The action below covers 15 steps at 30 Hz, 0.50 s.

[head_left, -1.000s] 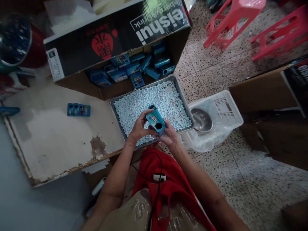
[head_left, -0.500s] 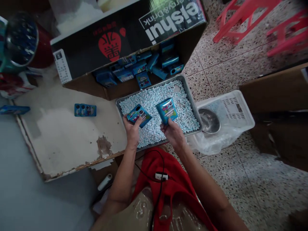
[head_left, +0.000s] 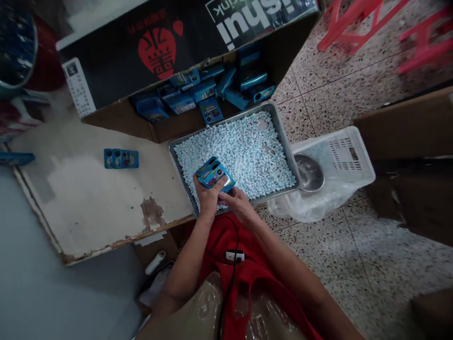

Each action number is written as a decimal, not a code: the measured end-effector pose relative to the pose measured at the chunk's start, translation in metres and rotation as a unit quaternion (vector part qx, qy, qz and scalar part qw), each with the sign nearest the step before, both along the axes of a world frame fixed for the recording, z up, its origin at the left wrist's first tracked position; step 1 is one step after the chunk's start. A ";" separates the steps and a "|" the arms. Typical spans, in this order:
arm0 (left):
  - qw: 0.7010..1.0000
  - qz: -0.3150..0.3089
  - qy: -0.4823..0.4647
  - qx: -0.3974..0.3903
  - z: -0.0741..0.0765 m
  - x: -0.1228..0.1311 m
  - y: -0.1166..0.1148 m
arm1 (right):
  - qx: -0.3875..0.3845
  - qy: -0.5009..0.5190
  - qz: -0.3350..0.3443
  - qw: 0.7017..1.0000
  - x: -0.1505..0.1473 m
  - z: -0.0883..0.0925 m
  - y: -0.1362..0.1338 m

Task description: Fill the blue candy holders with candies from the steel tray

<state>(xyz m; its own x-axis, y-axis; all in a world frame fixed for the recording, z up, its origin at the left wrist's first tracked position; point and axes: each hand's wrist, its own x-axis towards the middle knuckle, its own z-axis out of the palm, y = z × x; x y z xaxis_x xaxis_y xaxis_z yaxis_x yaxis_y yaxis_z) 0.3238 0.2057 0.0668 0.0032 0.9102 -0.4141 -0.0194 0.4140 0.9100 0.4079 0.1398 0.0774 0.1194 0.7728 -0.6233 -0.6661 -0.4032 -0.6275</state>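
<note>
Over the near corner of a metal tray (head_left: 283, 137) filled with small pale blue-white candies (head_left: 244, 151), both my hands meet. My left hand (head_left: 207, 196) grips a stack of two small blue candy boxes (head_left: 214, 174), thumb and fingers wrapped round them. My right hand (head_left: 238, 204) has its fingers closed against the lower edge of the same stack. Beyond the tray, an open cardboard carton (head_left: 166, 52) lying on its side holds several more blue boxes (head_left: 208, 92).
One blue box (head_left: 121, 158) lies on the worn white board (head_left: 88, 198) at my left. A white plastic basket (head_left: 339, 160) with a steel bowl (head_left: 309, 172) stands on the speckled floor at right. Red stools (head_left: 357, 23) are far right. A red cloth (head_left: 244, 264) covers my lap.
Half a second ago each hand held one blue box apart over the tray. Now the two boxes are stacked together in my left hand, with my right hand pressed against them.
</note>
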 end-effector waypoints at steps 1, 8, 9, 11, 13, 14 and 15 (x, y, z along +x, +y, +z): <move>1.000 0.003 0.005 0.010 -0.001 -0.007 0.004 | -0.005 -0.028 0.019 0.999 0.004 -0.002 -0.001; 0.997 -0.030 0.022 0.068 -0.027 -0.093 0.073 | 0.001 -0.474 -0.128 0.871 0.087 -0.046 0.017; 0.996 -0.037 0.044 0.073 -0.031 -0.102 0.079 | 0.009 -0.492 -0.145 0.858 0.095 -0.057 0.022; 0.991 -0.051 0.094 0.077 -0.040 -0.114 0.083 | 0.019 -0.493 -0.151 0.856 0.099 -0.078 0.030; 0.984 -0.072 0.143 0.079 -0.048 -0.116 0.078 | 0.020 -0.474 -0.151 0.867 0.090 -0.094 0.035; 0.979 -0.083 0.168 0.083 -0.051 -0.115 0.074 | 0.018 -0.462 -0.150 0.874 0.082 -0.099 0.037; 0.973 -0.095 0.193 0.089 -0.054 -0.113 0.071 | 0.017 -0.451 -0.152 0.879 0.074 -0.102 0.039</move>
